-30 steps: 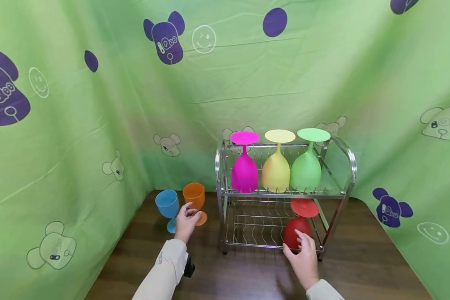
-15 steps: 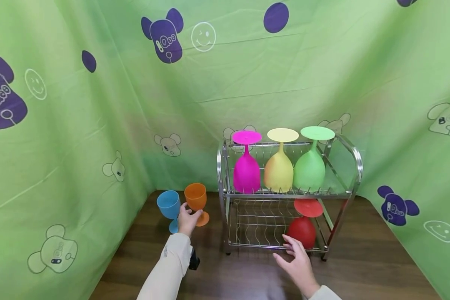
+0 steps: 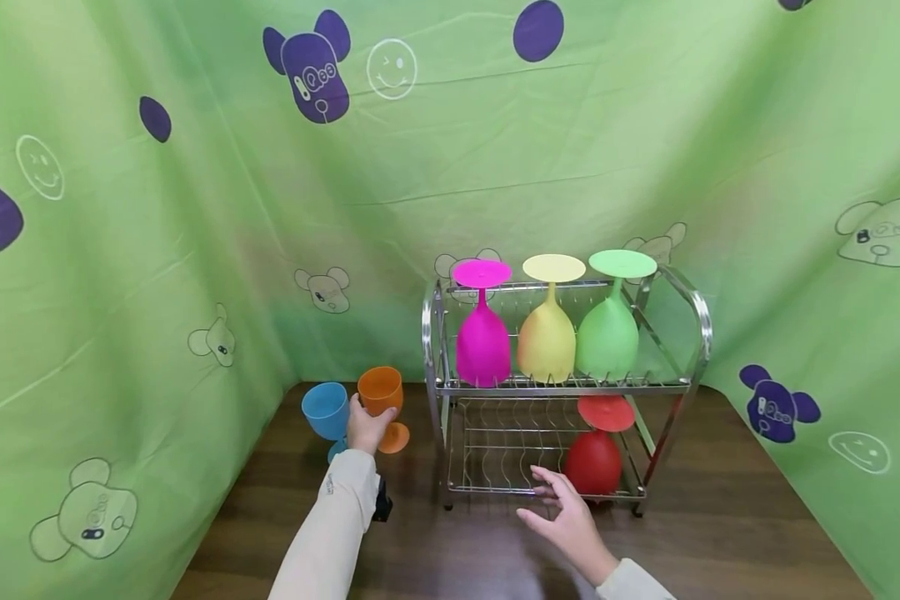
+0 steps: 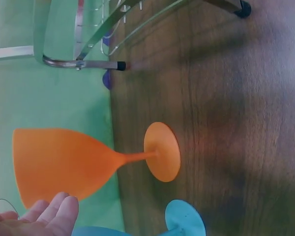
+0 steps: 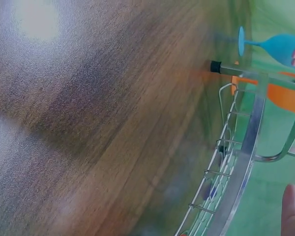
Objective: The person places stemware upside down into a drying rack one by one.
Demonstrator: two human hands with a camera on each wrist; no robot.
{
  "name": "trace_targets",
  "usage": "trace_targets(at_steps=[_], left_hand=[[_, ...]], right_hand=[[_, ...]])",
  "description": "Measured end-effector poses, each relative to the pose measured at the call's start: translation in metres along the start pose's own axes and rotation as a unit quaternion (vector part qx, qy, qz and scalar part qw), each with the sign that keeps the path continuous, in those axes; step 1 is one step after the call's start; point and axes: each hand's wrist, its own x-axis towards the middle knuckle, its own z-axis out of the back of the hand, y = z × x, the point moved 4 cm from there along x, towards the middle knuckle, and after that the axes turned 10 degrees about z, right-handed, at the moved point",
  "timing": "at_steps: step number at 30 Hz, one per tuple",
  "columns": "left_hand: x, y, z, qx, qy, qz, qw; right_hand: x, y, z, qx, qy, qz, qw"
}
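Spanning the bowl of the orange goblet (image 3: 381,385), the left hand (image 3: 367,429) has its thumb on one side and its nearly straight fingers on the other; whether they press it, I cannot tell. That goblet stands upright on the surface (image 3: 727,517), left of the metal rack (image 3: 663,389), with the blue goblet (image 3: 326,407) just beside it, probably why the fingers enter between the two. The right hand (image 3: 567,518) is spread and holds nothing, near the red goblet (image 3: 594,462) inverted on the lower tier. Above, the magenta goblet (image 3: 483,346), yellow goblet (image 3: 546,342) and green goblet (image 3: 607,340) also sit mouth-down, likely because wide rims bridge the wires more steadily than feet.
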Motion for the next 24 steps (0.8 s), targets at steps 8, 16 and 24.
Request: trace_targets(at_steps=[8,16,24], left_hand=[[0.005,-0.003,-0.005,0.046,-0.008,-0.03,0.9985],[0.009,0.002,-0.009,0.074,-0.002,-0.018,0.9971],[0.01,0.001,-0.01,0.027,-0.002,-0.01,0.9996]], right_hand=[[-0.004,0.002,0.002,0.016,0.028,-0.047,0.998],[-0.01,0.001,0.008,0.019,0.01,-0.044,0.999],[-0.012,-0.007,0.009,0.047,0.031,-0.114,0.992]])
